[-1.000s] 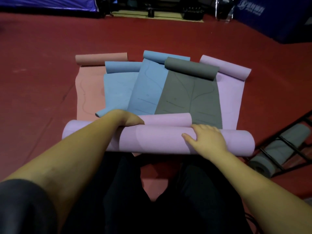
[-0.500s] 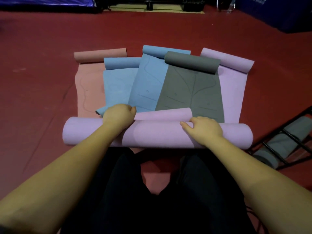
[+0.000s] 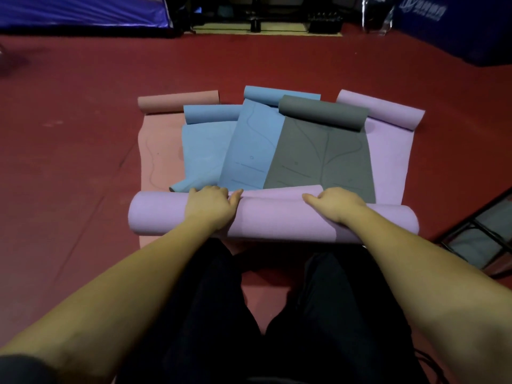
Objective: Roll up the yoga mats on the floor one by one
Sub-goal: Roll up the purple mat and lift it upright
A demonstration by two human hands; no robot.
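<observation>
Both hands, left hand (image 3: 212,205) and right hand (image 3: 336,205), curl their fingers over the lilac roll (image 3: 273,221), which lies on the floor (image 3: 83,134) across the near ends of the other mats. Uneven pushing could skew it, and its loose flap (image 3: 279,193) may snag the grey mat (image 3: 318,159)

Looks like a gym or sports hall to me. The whole floor is dark red sports flooring (image 3: 83,112), there's a spread of half-rolled yoga mats (image 3: 318,151) laid out on it, blue padded barriers (image 3: 457,26) along the back edge, and a black metal rack (image 3: 476,239) on the right holding a rolled grey mat (image 3: 471,242).
</observation>
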